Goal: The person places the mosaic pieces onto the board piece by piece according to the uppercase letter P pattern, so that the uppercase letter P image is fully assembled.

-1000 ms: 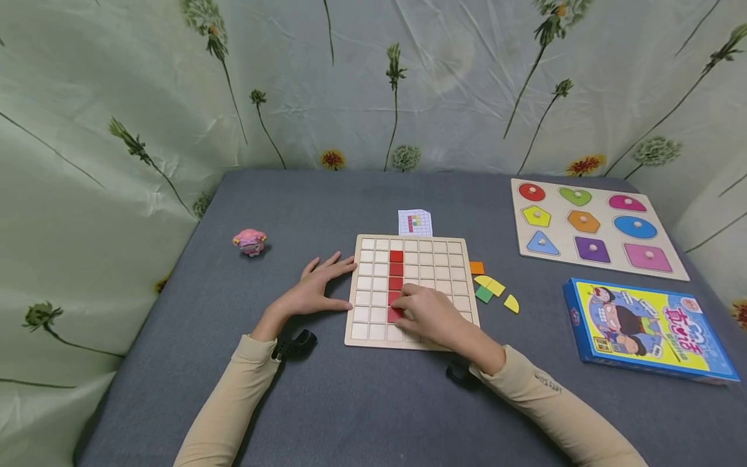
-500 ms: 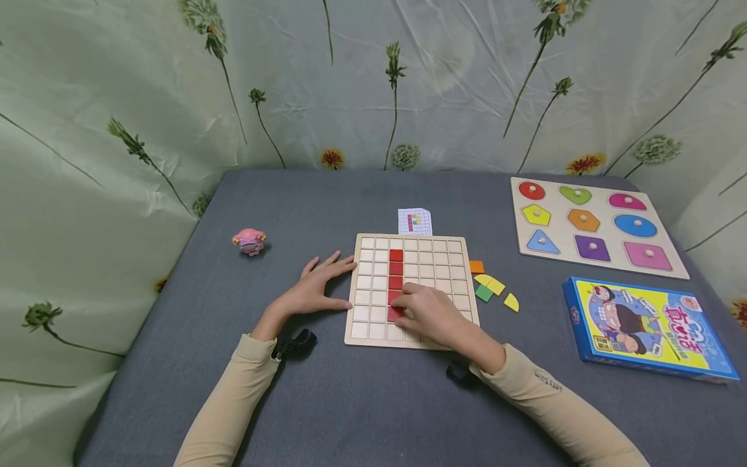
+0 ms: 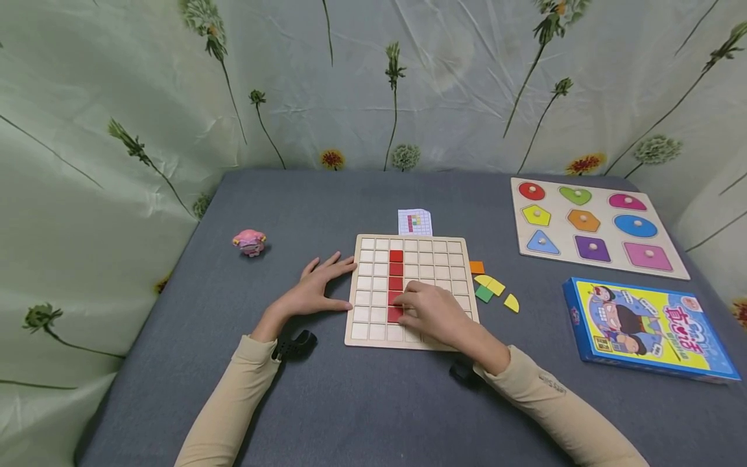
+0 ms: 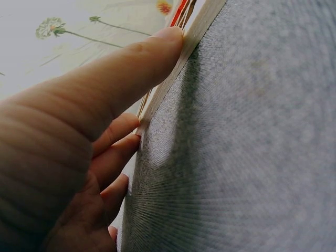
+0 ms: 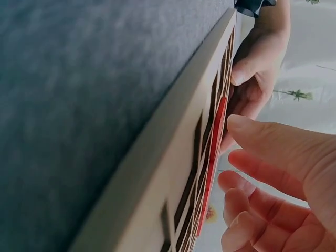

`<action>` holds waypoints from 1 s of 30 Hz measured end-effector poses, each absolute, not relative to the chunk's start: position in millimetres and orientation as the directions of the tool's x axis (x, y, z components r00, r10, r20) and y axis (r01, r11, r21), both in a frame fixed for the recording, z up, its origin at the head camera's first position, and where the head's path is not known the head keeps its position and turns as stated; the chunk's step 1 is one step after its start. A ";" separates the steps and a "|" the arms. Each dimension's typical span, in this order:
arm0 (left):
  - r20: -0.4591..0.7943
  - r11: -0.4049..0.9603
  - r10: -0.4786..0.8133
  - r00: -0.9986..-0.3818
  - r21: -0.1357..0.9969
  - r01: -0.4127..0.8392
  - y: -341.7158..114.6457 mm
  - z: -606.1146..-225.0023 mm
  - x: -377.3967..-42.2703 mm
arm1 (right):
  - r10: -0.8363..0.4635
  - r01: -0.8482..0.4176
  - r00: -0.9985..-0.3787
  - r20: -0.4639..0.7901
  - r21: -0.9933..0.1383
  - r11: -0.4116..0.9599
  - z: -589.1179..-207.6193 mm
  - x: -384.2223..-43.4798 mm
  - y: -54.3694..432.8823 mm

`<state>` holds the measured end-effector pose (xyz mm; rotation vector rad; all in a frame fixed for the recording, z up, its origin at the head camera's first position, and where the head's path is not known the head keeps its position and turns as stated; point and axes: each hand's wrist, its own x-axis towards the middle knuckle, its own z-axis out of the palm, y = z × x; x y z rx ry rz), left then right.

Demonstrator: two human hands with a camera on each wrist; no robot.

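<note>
A square wooden grid board (image 3: 373, 344) lies on the grey cloth. Down its third column runs a line of several red square tiles (image 3: 395, 283). My left hand (image 3: 309, 292) lies spread at the board's left edge; thumb and fingertips touch its side, as the left wrist view shows. My right hand (image 3: 434, 314) is over the lower middle of the board, fingertips beside the two lowest red tiles. From the right wrist view, its thumb (image 5: 252, 128) and fingers are apart with nothing between them. Its palm and forearm hide some lower right squares.
Orange (image 3: 476, 267), green (image 3: 484, 294) and yellow pieces (image 3: 511, 303) lie right of the board. A pattern card (image 3: 415, 222) sits behind it. Farther right are a peg-shape board (image 3: 566, 242) and a blue box (image 3: 653, 331). A pink toy figure (image 3: 250, 242) stands left.
My right hand has shifted slightly to the right, its fingertips drawing back from the lowest red tile, which shows more fully. My left hand has kept its place.
</note>
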<state>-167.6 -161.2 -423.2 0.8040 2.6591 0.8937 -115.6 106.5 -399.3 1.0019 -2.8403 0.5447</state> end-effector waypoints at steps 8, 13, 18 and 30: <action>-0.024 0.661 0.567 -0.823 0.610 0.437 -162.3 -423.3 -168.2 | -0.567 -0.609 -0.793 0.222 -0.327 0.723 -397.4 -118.7 119.7; -0.020 0.656 0.569 -0.822 0.615 0.439 -162.4 -423.1 -168.4 | -0.539 -0.605 -0.795 0.278 -0.302 0.737 -397.8 -122.1 129.2; -0.019 0.655 0.570 -0.821 0.614 0.440 -162.2 -422.8 -168.4 | -0.506 -0.581 -0.811 0.295 -0.300 0.757 -396.8 -124.8 137.5; -0.024 0.660 0.567 -0.824 0.611 0.436 -161.2 -422.4 -166.4 | -0.450 -0.526 -0.843 0.296 -0.272 0.806 -387.7 -139.2 174.0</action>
